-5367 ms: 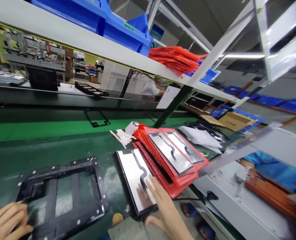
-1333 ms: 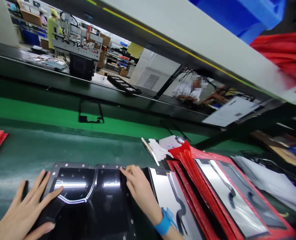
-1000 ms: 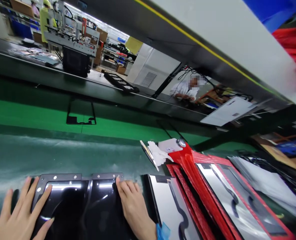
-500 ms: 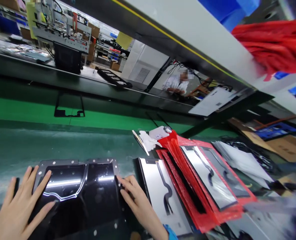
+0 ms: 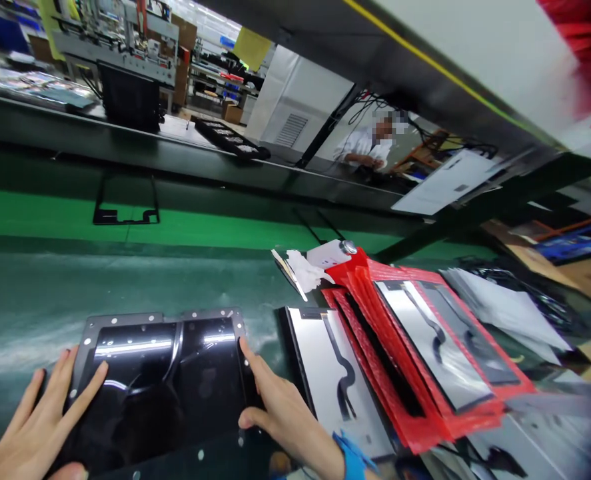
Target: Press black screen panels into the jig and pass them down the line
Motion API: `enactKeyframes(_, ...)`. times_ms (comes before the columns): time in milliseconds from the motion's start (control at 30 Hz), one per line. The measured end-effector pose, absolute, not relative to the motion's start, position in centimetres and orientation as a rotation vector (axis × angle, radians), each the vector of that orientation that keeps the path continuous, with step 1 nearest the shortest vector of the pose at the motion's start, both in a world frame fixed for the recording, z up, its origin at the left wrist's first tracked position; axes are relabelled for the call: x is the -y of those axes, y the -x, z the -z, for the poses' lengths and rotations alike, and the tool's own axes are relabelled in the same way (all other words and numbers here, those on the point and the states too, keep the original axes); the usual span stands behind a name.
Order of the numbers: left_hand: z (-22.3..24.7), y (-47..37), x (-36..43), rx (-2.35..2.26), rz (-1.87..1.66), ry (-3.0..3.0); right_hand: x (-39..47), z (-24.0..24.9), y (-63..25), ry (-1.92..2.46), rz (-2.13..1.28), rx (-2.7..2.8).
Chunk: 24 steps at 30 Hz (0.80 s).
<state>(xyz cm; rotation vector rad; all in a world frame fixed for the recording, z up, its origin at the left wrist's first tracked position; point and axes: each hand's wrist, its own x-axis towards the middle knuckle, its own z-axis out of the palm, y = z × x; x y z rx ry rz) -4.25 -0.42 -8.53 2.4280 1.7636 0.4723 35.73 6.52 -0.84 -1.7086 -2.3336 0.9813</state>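
A glossy black panel (image 5: 210,393) with a grey border and white dots lies on the dark green bench. My left hand (image 5: 45,413) rests with spread fingers on its left edge, holding nothing. At the right edge my right hand (image 5: 280,407) touches the border with a fingertip, thumb apart from the fingers, nothing held. To its right lies a silver-backed display panel (image 5: 322,367) with a dark ribbon cable. Farther right, red bubble-wrap sleeves (image 5: 375,333) carry another silver panel (image 5: 420,340).
White scraps (image 5: 305,270) and a white bottle (image 5: 328,253) with a metal cap stand behind the panels. White sheets (image 5: 500,300) lie at right. A thin black frame (image 5: 125,222) is at the back. A shelf beam crosses above; a person (image 5: 368,150) sits beyond.
The view has shifted, so the bench items at right appear farther right. My right hand's fingers have straightened along the panel's edge, and my left thumb has moved down toward the lower frame edge.
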Motion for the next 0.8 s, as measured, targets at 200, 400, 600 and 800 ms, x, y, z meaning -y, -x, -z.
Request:
enactKeyframes(200, 7.1, 3.8, 1.6, -1.757, -0.412, -2.499, -4.5, 1.6, -35.6, 1.601, -0.973, 2.172)
enactKeyframes(400, 6.9, 3.5, 2.1, -1.811, -0.475, -2.519, -6.9, 1.3, -36.7, 1.447, -1.321, 1.957)
enactKeyframes(600, 7.2, 5.3, 2.1, -1.705, -0.455, -2.458, -7.2, 1.8, -37.3, 1.415, -1.365, 1.958)
enactKeyframes(800, 7.3, 5.7, 2.0, -1.705, -0.419, -2.445, -6.6, 0.3, -37.3, 1.524, -1.255, 2.182)
